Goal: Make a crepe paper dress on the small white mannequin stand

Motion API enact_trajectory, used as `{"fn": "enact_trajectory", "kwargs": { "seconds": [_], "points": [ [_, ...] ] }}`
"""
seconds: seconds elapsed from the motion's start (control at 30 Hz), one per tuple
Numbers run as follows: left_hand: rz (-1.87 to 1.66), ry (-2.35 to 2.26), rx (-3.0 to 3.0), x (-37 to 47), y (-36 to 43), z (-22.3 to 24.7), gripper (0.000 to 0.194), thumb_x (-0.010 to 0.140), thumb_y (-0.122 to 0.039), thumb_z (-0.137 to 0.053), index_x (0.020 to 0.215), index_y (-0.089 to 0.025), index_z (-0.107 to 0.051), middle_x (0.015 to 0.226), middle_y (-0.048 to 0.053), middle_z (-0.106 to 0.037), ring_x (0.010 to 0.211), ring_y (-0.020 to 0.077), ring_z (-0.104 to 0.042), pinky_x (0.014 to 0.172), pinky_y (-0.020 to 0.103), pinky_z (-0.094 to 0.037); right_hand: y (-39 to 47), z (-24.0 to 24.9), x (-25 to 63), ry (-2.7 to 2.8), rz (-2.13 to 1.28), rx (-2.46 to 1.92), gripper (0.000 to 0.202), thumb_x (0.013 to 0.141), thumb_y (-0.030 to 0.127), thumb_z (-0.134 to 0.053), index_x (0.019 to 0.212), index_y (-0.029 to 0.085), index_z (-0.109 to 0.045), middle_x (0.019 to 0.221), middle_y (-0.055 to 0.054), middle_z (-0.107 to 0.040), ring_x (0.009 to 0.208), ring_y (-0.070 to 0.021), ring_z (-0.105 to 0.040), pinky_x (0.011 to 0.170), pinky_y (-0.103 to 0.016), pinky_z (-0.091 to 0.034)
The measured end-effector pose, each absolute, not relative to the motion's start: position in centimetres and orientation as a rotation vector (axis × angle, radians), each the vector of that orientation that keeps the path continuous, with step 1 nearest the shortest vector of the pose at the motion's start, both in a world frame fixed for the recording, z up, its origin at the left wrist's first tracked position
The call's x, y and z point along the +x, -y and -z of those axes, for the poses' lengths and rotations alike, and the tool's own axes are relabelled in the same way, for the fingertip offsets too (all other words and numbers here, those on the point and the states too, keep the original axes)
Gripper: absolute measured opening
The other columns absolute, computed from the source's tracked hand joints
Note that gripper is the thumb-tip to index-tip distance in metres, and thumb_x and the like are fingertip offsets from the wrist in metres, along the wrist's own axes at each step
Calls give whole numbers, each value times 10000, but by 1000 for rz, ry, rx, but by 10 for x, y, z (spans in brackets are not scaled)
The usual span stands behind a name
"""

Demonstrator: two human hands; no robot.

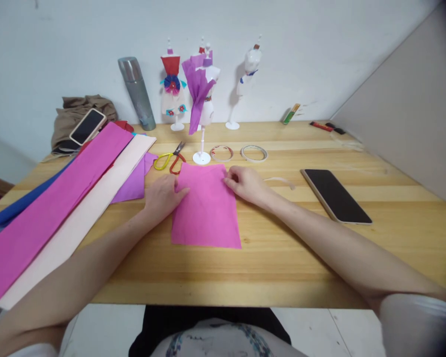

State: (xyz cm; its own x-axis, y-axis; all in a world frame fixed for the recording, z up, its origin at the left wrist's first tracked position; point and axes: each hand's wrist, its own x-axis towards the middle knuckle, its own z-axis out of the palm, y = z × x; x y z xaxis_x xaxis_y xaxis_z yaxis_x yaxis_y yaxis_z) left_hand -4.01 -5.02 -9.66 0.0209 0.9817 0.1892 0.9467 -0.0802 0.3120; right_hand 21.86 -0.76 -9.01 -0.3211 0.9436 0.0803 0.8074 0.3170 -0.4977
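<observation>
Some fingertips hidden, the left hand point(162, 197) and right hand point(247, 184) each hold 1 side of the pink sheet point(207, 214).

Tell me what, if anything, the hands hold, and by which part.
The small pink sheet: left hand at upper left edge, right hand at upper right edge.

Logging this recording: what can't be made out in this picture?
Head view:
Right hand: its own fingers hide whether it pinches or presses the pink sheet.
Rear dress form: body mostly hidden by the front form and purple piece.
Long pink strip: near end cut off by the left edge.
Green object: any print is too small to read.
</observation>
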Motion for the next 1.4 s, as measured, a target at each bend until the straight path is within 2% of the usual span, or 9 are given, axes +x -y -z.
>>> {"fn": "enact_trajectory", "kwargs": {
  "seconds": [0.2, 0.4, 0.63, 0.73, 0.9, 1.13, 1.23, 1.33, 1.4],
  "points": [
    [-588, -2005, 2131, -42, 50, 95, 207, 834, -384, -676, 786, -207, -581, 796, 50, -653, 831, 247, -629, 773, 370, -479, 3, 103, 220, 1930, -894, -1339, 157, 777, 307, -671, 781, 215, -544, 725, -6, -608, 645, -156, -534, 627, -299, -408],
    [-840, -1918, 1874, -56, 39, 94, 205, 773, -266, -697, 955, -176, -668, 913, 50, -694, 818, 197, -649, 794, 340, -522, 3, 106, 219, 1739, -1234, -1052, 465, 666, 271, -753, 1111, 228, -624, 811, 7, -605, 690, -157, -564, 667, -318, -484],
    [-980, -1628, 1317, -68, 43, 79, 268, 823, -331, -703, 1023, -155, -678, 747, 23, -677, 641, 148, -616, 607, 280, -505, 6, 102, 218, 1616, -1221, -944, 631, 686, 262, -770, 1291, 297, -593, 870, 7, -623, 794, -160, -600, 744, -321, -521],
    [-975, -1514, 1276, -71, 43, 76, 287, 807, -377, -724, 965, -139, -696, 830, 57, -709, 706, 154, -648, 647, 289, -546, 11, 96, 218, 1566, -1177, -961, 679, 700, 306, -771, 1350, 317, -575, 960, -17, -663, 835, -168, -618, 791, -338, -535],
    [-934, -1323, 1285, -66, 45, 76, 396, 778, -459, -756, 1012, -143, -716, 946, 92, -746, 852, 190, -709, 787, 330, -585, 17, 83, 220, 1483, -1216, -890, 774, 677, 308, -817, 1401, 333, -544, 916, -7, -706, 799, -180, -636, 765, -348, -545],
    [-933, -1018, 1042, -49, 53, 83, 553, 626, -343, -887, 1123, -157, -731, 1076, 114, -776, 985, 235, -744, 877, 354, -591, 15, 78, 219, 1330, -1322, -860, 954, 577, 363, -874, 1444, 369, -478, 888, 24, -728, 790, -199, -665, 781, -368, -561],
    [-918, -1127, 982, -52, 53, 86, 441, 565, -307, -899, 952, -151, -758, 970, 93, -789, 854, 213, -746, 763, 328, -600, 12, 80, 219, 1301, -1426, -953, 761, 618, 420, -835, 1329, 311, -585, 867, 3, -729, 808, -204, -686, 779, -367, -563],
    [-972, -1228, 1030, -57, 51, 88, 313, 580, -304, -874, 826, -161, -744, 854, 55, -782, 744, 187, -721, 696, 317, -587, 10, 86, 219, 1359, -1664, -1069, 397, 640, 450, -816, 947, 219, -714, 802, -35, -728, 769, -192, -688, 750, -346, -558],
    [-1022, -1265, 1106, -59, 50, 88, 258, 607, -300, -843, 808, -178, -738, 821, 33, -774, 740, 185, -715, 711, 323, -585, 10, 91, 218, 1407, -1771, -1083, 342, 579, 418, -866, 774, 192, -698, 750, -39, -723, 707, -173, -668, 699, -323, -548]
  ]
}}
